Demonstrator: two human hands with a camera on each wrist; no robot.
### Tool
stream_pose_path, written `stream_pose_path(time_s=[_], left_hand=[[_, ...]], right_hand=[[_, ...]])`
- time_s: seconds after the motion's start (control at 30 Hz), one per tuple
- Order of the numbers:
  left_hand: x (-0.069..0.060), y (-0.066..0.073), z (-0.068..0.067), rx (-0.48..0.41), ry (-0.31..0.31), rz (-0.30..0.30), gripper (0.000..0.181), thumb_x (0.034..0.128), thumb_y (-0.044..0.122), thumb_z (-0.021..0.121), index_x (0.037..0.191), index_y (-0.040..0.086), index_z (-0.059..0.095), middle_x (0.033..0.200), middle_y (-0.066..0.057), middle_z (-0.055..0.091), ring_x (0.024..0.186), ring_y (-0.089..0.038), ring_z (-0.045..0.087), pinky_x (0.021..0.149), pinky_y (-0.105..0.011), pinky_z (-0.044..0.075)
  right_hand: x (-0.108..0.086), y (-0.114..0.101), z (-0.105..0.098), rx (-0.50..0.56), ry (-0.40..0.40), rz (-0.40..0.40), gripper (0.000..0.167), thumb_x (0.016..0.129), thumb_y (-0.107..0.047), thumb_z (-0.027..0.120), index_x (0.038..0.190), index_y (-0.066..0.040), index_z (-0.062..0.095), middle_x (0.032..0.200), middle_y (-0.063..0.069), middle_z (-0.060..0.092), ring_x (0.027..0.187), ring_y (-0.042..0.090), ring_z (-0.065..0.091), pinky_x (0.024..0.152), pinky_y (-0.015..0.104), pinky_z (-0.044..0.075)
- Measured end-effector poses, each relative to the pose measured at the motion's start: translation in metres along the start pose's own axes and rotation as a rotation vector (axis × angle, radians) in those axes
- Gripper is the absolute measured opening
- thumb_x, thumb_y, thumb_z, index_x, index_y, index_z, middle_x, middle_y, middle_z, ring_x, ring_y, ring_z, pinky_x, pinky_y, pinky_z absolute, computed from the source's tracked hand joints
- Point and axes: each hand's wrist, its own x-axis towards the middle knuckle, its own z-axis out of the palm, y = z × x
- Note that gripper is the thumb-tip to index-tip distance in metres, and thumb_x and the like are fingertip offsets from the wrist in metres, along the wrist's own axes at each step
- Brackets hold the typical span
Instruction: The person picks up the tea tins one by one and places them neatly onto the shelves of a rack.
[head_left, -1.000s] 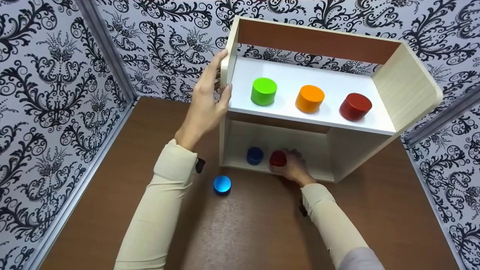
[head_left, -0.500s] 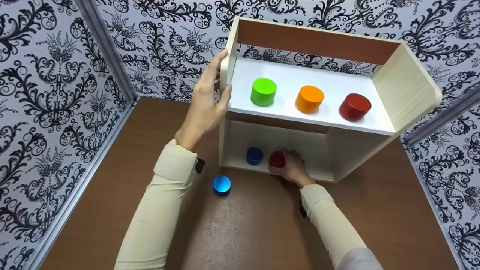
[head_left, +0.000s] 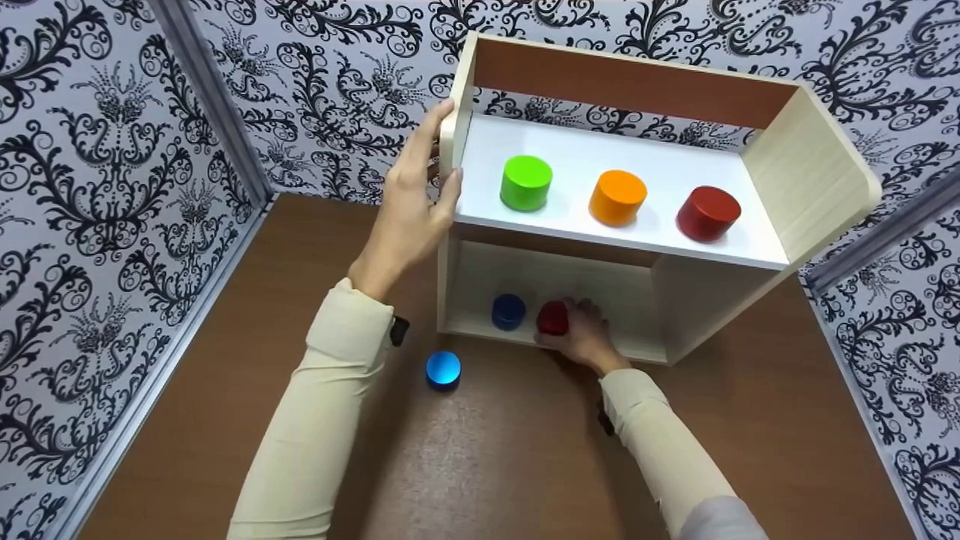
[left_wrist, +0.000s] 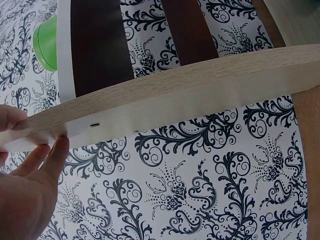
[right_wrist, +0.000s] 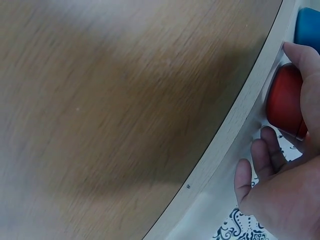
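My left hand grips the front edge of the left side panel of a small two-level shelf unit, thumb on the inner side; the left wrist view shows fingers on both sides of the panel. On the lower shelf, my right hand holds a short red cylinder near the front edge. The right wrist view shows thumb and index finger around this cylinder, the other fingers loosely bent. A dark blue cylinder stands just left of it. Part of the red cylinder is hidden by the hand.
Green, orange and dark red cylinders stand in a row on the white upper shelf. A shiny blue cylinder stands on the brown table before the unit. Patterned walls enclose the table.
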Motion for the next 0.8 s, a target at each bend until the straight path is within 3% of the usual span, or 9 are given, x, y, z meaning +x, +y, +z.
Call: stream_pose_path(time_s=[0.17, 0.5, 0.8], left_hand=[[-0.001, 0.0, 0.0, -0.007, 0.005, 0.008, 0.065, 0.0922, -0.011, 0.056, 0.153, -0.001, 0.035, 0.153, -0.02, 0.043, 0.133, -0.022, 0.049, 0.113, -0.027, 0.042], [0.0, 0.0, 0.0, -0.001, 0.008, 0.025, 0.065, 0.0914, -0.012, 0.057, 0.152, -0.003, 0.036, 0.154, -0.021, 0.042, 0.138, -0.021, 0.044, 0.118, -0.03, 0.035], [0.0, 0.0, 0.001, 0.003, 0.008, 0.014, 0.066, 0.0914, -0.011, 0.058, 0.153, -0.002, 0.036, 0.155, -0.02, 0.042, 0.139, -0.021, 0.044, 0.119, -0.029, 0.034]], right_hand=[[-0.002, 0.001, -0.001, 0.031, 0.001, 0.003, 0.08, 0.079, -0.045, 0.082, 0.137, -0.001, 0.05, 0.127, 0.025, 0.051, 0.12, 0.044, 0.045, 0.097, 0.064, 0.04], [-0.009, 0.008, -0.008, 0.051, 0.018, -0.015, 0.081, 0.078, -0.044, 0.085, 0.138, -0.001, 0.052, 0.127, 0.023, 0.054, 0.121, 0.042, 0.047, 0.099, 0.063, 0.04], [-0.023, 0.014, -0.014, 0.068, 0.101, -0.09, 0.074, 0.075, -0.042, 0.088, 0.131, -0.003, 0.058, 0.118, 0.02, 0.056, 0.112, 0.039, 0.051, 0.09, 0.061, 0.043]])
